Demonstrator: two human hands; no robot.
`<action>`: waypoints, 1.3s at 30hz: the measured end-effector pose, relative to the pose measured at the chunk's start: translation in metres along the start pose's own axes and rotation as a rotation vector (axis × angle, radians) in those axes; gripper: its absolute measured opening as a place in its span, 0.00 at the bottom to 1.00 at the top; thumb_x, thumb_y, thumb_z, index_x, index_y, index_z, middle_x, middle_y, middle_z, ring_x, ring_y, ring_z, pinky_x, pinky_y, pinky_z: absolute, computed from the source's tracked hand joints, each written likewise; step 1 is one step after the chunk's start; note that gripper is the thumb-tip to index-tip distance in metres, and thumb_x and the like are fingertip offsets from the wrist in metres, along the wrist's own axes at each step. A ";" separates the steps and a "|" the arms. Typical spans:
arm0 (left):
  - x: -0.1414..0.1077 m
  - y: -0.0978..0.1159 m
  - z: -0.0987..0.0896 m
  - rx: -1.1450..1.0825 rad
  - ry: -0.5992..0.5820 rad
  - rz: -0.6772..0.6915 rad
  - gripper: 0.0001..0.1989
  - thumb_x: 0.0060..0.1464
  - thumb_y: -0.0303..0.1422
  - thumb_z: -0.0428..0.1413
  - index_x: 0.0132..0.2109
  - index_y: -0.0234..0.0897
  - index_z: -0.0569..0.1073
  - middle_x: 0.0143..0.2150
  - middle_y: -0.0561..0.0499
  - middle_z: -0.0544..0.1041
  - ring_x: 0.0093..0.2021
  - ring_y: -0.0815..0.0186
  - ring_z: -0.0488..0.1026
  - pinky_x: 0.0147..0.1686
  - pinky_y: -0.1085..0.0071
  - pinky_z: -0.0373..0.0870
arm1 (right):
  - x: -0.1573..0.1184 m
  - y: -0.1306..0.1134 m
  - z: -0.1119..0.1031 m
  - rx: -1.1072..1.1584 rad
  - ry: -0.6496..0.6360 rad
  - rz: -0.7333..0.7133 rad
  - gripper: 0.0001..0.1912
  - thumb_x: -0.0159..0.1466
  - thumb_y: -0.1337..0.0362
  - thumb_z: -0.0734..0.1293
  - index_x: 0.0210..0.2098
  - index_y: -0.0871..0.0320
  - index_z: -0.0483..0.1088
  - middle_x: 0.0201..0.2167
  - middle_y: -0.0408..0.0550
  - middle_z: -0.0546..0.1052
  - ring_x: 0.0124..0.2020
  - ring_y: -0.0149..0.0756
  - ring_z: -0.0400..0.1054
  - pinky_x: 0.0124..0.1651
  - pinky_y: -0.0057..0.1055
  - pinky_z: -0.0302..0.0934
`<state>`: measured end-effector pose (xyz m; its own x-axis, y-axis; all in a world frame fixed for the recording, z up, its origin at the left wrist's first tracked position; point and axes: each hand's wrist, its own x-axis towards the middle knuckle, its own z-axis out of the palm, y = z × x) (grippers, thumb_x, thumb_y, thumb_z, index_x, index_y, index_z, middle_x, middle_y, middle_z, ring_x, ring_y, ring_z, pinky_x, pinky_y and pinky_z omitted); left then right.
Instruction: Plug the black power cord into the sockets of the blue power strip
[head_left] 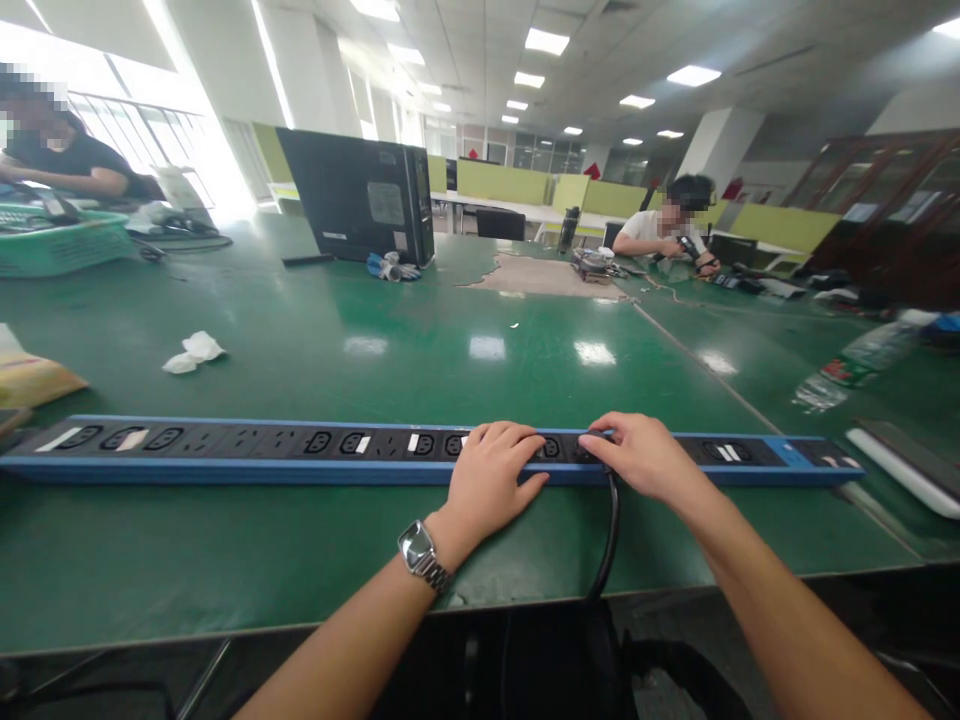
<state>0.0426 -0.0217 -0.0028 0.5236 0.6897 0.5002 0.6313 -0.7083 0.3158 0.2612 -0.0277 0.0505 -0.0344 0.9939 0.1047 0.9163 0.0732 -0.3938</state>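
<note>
Long blue power strip (pixel 300 445) lies flat across the near part of the green surface (pixel 360 330), running left to right, parallel to the near edge. My left hand (pixel 491 475) rests palm down on it right of its middle, fingers spread flat over the sockets, grip open, nothing held. My right hand (pixel 645 455) is just to the right of that, fingers curled down onto a black plug (pixel 592 450) sitting in the strip; grip closed on the plug. The plug's black cable (pixel 611 530) drops off the near edge of the surface between my forearms. Watch (pixel 420 555) on my left wrist.

Around: crumpled white tissue (pixel 193 352) on the left, further back. Black computer case (pixel 360 195) at the far middle. Green basket (pixel 60 240) far left, next to a seated person. Another person works at the far right. Plastic bottle (pixel 862 360) lying on the right side.
</note>
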 end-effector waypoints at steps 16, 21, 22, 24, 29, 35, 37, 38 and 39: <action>0.000 0.001 0.008 0.177 -0.041 -0.022 0.23 0.58 0.41 0.58 0.58 0.41 0.69 0.61 0.43 0.71 0.61 0.51 0.65 0.61 0.48 0.56 | 0.018 -0.027 -0.001 -0.374 -0.136 -0.106 0.12 0.58 0.56 0.69 0.32 0.59 0.79 0.33 0.57 0.81 0.36 0.45 0.75 0.37 0.33 0.61; -0.001 0.000 0.007 0.181 -0.047 -0.021 0.22 0.58 0.42 0.58 0.58 0.42 0.69 0.60 0.44 0.71 0.60 0.52 0.66 0.60 0.48 0.57 | 0.020 -0.019 -0.037 -0.260 -0.036 -0.101 0.15 0.60 0.53 0.66 0.34 0.56 0.80 0.33 0.51 0.82 0.34 0.40 0.74 0.34 0.31 0.60; -0.001 0.000 0.007 0.181 -0.043 -0.020 0.22 0.58 0.42 0.58 0.58 0.42 0.69 0.60 0.43 0.71 0.60 0.52 0.66 0.60 0.48 0.57 | 0.019 -0.008 -0.050 -0.205 0.012 -0.083 0.17 0.60 0.51 0.65 0.36 0.56 0.80 0.32 0.50 0.81 0.33 0.39 0.73 0.33 0.31 0.60; -0.001 0.001 0.007 0.181 -0.033 -0.018 0.22 0.58 0.41 0.58 0.58 0.42 0.69 0.60 0.43 0.71 0.60 0.51 0.66 0.60 0.48 0.57 | 0.016 0.021 -0.076 -0.132 0.037 -0.034 0.20 0.58 0.47 0.66 0.36 0.55 0.80 0.28 0.49 0.80 0.28 0.38 0.72 0.29 0.31 0.59; -0.001 0.001 0.007 0.184 -0.034 -0.024 0.22 0.58 0.41 0.58 0.58 0.41 0.69 0.59 0.43 0.72 0.59 0.51 0.67 0.60 0.48 0.58 | 0.006 0.100 -0.098 -0.210 -0.165 0.013 0.19 0.53 0.48 0.69 0.31 0.57 0.80 0.20 0.47 0.76 0.22 0.36 0.67 0.26 0.33 0.56; -0.001 0.002 0.006 0.193 -0.048 -0.025 0.23 0.58 0.41 0.57 0.58 0.41 0.69 0.60 0.43 0.71 0.60 0.52 0.66 0.61 0.48 0.58 | 0.006 0.131 -0.081 -0.221 -0.198 0.018 0.21 0.56 0.47 0.67 0.36 0.56 0.80 0.18 0.45 0.74 0.21 0.36 0.66 0.27 0.33 0.54; -0.001 0.002 0.006 0.193 -0.047 -0.022 0.23 0.58 0.41 0.58 0.58 0.42 0.69 0.60 0.43 0.71 0.60 0.52 0.66 0.60 0.49 0.58 | 0.011 0.131 -0.080 -0.255 -0.187 0.008 0.18 0.55 0.49 0.68 0.35 0.56 0.80 0.21 0.46 0.77 0.23 0.37 0.69 0.29 0.33 0.57; -0.001 0.002 0.006 0.193 -0.045 -0.021 0.22 0.58 0.41 0.58 0.58 0.42 0.69 0.60 0.43 0.71 0.60 0.52 0.66 0.60 0.49 0.58 | 0.014 0.131 -0.081 -0.268 -0.190 0.007 0.16 0.54 0.50 0.69 0.34 0.56 0.80 0.23 0.48 0.78 0.25 0.38 0.70 0.30 0.33 0.58; -0.001 0.002 0.006 0.191 -0.044 -0.019 0.22 0.58 0.41 0.58 0.58 0.42 0.69 0.60 0.43 0.71 0.60 0.52 0.66 0.60 0.49 0.58 | 0.016 0.131 -0.080 -0.276 -0.198 0.011 0.15 0.53 0.51 0.70 0.33 0.55 0.80 0.25 0.49 0.79 0.27 0.39 0.72 0.31 0.33 0.59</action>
<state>0.0468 -0.0226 -0.0073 0.5322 0.7116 0.4587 0.7364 -0.6564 0.1640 0.4132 -0.0091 0.0739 -0.0766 0.9931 -0.0885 0.9895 0.0648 -0.1291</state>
